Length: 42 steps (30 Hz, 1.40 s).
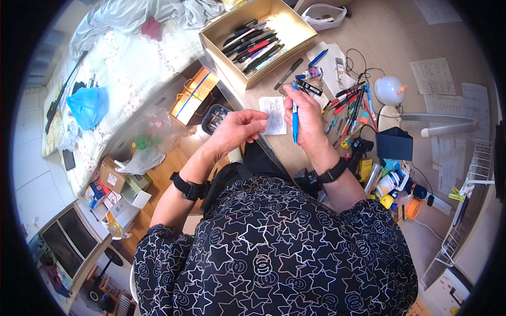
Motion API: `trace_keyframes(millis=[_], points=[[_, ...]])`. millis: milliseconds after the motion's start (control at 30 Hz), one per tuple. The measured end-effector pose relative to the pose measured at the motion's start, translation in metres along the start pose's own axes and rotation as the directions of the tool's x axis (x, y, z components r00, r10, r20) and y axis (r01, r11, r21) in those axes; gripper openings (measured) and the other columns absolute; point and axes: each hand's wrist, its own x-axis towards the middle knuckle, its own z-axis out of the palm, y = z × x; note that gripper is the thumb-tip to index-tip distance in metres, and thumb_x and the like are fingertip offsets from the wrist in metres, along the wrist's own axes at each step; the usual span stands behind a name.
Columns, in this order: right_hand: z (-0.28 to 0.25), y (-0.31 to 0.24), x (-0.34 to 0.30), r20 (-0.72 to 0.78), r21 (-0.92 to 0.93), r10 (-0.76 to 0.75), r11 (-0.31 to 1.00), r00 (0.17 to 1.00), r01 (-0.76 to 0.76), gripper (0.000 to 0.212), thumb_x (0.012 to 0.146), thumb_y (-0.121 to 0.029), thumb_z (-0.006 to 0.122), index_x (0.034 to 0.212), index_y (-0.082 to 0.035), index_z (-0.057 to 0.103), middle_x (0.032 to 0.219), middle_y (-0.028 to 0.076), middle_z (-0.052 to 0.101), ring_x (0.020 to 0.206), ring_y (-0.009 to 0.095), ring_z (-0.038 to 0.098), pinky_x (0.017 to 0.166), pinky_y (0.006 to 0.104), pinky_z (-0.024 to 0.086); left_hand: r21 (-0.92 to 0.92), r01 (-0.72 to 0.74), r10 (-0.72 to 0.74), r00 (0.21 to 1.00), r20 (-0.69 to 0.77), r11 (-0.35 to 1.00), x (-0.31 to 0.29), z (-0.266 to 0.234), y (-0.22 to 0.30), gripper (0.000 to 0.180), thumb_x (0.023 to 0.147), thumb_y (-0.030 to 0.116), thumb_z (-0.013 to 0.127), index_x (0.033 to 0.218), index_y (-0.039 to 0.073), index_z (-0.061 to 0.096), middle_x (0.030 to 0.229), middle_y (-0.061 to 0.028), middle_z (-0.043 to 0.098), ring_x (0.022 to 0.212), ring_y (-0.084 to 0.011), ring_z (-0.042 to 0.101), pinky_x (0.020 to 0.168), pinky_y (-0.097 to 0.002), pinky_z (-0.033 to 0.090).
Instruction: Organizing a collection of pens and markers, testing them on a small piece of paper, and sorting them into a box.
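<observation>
Clock directions taken from the blue pen as dial centre, 12 at the top of the view.

Right hand (307,113): fingers closed, gripping the blue pen (295,125), which lies along the 12–6 line over the near part of the desk (337,37). Left hand (240,127) at 9 o'clock: fingers curled, thumb drawn up near the index finger; cannot tell whether anything is pinched between them. Its fingertips sit at the left edge of a small sheet with dark scribbles (273,118), between 9 and 10 o'clock; contact unclear.

Surroundings: gold box (287,26) at 11 o'clock, many pens (253,47) lying inside. Black marker (288,73) at 12, outside the box; small blue bottle (309,73) between 12 and 1. Pile of loose pens (354,108) between 2 and 3; white round lamp (389,89) beyond it. Dark open holder (394,144) at 3 o'clock. Both wrists wear black bands (333,171).
</observation>
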Motion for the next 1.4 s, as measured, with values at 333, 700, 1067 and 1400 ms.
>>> trace_keyframes(millis=[333,700,1067,1400], points=[[-0.028,0.005,0.012,-0.143,-0.119,-0.285,0.956,0.948,0.269,0.030,0.081,-0.031,0.063,0.072,-0.008,0.046,0.057,0.001,0.051,0.040,0.007,0.044,0.034,0.0210,0.035,0.885,-0.328,0.546,0.832,0.104,0.332,0.025,-0.027,-0.031,0.026,0.075,0.012,0.062,0.100,0.004,0.060,0.095,-0.0116,0.058,0.086,-0.0279,0.057,0.075,-0.0341,0.047],[-0.062,0.044,0.030,0.140,-0.575,-0.522,0.649,0.842,0.498,0.018,0.079,-0.016,0.066,0.085,-0.003,0.055,0.070,0.003,0.059,0.064,0.008,0.056,0.056,0.0210,0.045,0.866,-0.489,0.556,0.750,0.358,0.102,0.043,-0.003,-0.048,0.037,0.071,0.012,0.064,0.108,0.010,0.057,0.119,-0.0051,0.051,0.109,-0.0229,0.048,0.088,-0.0354,0.040],[-0.053,0.052,0.043,0.298,-0.714,-0.508,0.442,0.808,0.542,0.017,0.077,-0.016,0.066,0.081,-0.004,0.055,0.071,0.009,0.062,0.063,0.018,0.061,0.056,0.0285,0.048,0.899,-0.435,0.508,0.787,0.349,0.057,0.046,-0.002,-0.050,0.036,0.071,0.018,0.064,0.106,0.010,0.057,0.120,-0.0049,0.049,0.111,-0.0224,0.046,0.090,-0.0354,0.038],[-0.054,0.052,0.053,0.441,-0.738,-0.571,0.209,0.693,0.642,0.017,0.075,-0.014,0.067,0.075,-0.006,0.053,0.064,0.010,0.060,0.057,0.025,0.061,0.051,0.0328,0.047,0.902,-0.427,0.511,0.791,0.336,0.067,0.046,-0.002,-0.051,0.037,0.071,0.017,0.065,0.106,0.011,0.057,0.120,-0.0050,0.049,0.110,-0.0224,0.046,0.090,-0.0356,0.038]])
